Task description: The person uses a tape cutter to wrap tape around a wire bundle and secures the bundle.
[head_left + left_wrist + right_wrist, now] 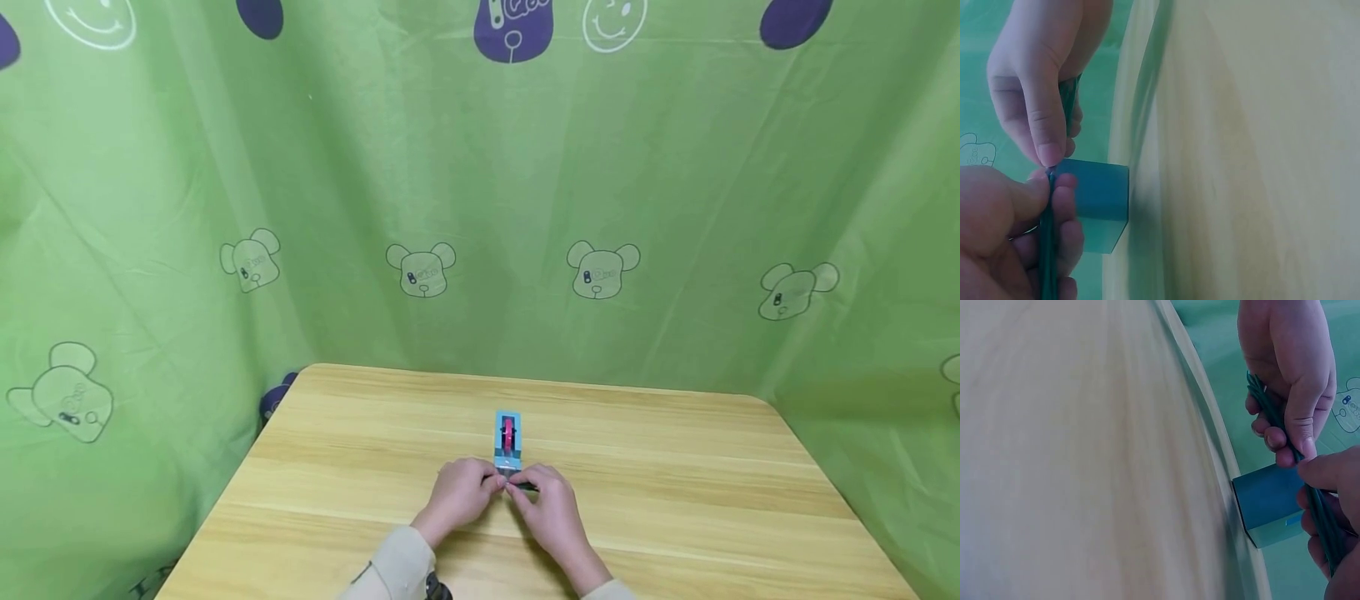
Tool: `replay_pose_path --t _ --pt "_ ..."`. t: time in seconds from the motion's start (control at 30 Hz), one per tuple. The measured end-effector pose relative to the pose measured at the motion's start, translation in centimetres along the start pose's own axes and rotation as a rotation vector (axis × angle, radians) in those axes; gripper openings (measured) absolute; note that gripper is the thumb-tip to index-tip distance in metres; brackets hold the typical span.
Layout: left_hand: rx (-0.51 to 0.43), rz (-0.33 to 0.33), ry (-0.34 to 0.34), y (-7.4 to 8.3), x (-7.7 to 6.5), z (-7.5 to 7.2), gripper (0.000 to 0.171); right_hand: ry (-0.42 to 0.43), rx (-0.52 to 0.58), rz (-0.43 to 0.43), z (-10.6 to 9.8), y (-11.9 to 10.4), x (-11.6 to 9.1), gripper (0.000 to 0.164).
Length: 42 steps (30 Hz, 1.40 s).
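Both hands meet at a slim bundle of dark green strands [1327, 534], close to the near end of a blue tape dispenser [507, 462] with a pink roll inside. My left hand [460, 493] pinches the bundle near its middle between thumb and fingers. From the other side, my right hand [555, 507] grips it, thumb tip almost against the left one. In the right wrist view, looped strand ends stick out past the left fingers. Part of the bundle is hidden inside each hand. Whether tape lies on the strands I cannot tell.
A light wood table [675, 467] with rounded far corners lies under the hands. Green cloth [510, 175] printed with bear heads hangs behind it and along both sides. A dark round object [437, 587] shows at the left cuff.
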<state>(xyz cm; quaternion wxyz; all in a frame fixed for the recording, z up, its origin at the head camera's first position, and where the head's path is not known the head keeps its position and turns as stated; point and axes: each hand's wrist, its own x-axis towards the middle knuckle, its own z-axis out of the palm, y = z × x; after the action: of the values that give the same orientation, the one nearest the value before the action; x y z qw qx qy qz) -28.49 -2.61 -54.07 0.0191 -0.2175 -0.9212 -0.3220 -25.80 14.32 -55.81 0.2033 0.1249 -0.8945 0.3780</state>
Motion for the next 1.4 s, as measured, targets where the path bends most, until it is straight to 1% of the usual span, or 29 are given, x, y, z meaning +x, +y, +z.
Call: replay_pose_path --t 0.07,0.2,0.5,0.87,0.97,1.13,1.4 --pt "0.013 0.017 0.027 -0.04 0.08 0.09 0.018 0.008 -0.002 -0.006 -0.01 0.02 0.05 0.014" --pt "0.024 0.025 0.06 -0.11 0.23 0.26 0.015 0.011 -0.008 -0.013 -0.08 0.04 0.14 0.014" --pt "0.035 0.039 0.103 -0.24 0.32 0.48 0.011 -0.011 -0.012 -0.017 -0.27 0.03 0.23 0.015" --pt "0.044 0.022 0.132 -0.07 0.37 0.59 0.007 -0.072 0.031 0.028 -0.58 -0.05 0.54 0.013" --pt "0.042 0.018 0.139 -0.05 0.38 0.65 0.006 -0.073 0.043 0.023 -0.56 0.04 0.6 0.014" --pt "0.043 0.015 0.158 0.02 0.39 0.78 0.005 -0.063 0.054 -0.01 -0.48 0.21 0.71 0.017" --pt "0.029 0.001 0.183 0.13 0.48 0.8 0.004 -0.076 0.057 -0.012 -0.32 0.41 0.66 0.023"
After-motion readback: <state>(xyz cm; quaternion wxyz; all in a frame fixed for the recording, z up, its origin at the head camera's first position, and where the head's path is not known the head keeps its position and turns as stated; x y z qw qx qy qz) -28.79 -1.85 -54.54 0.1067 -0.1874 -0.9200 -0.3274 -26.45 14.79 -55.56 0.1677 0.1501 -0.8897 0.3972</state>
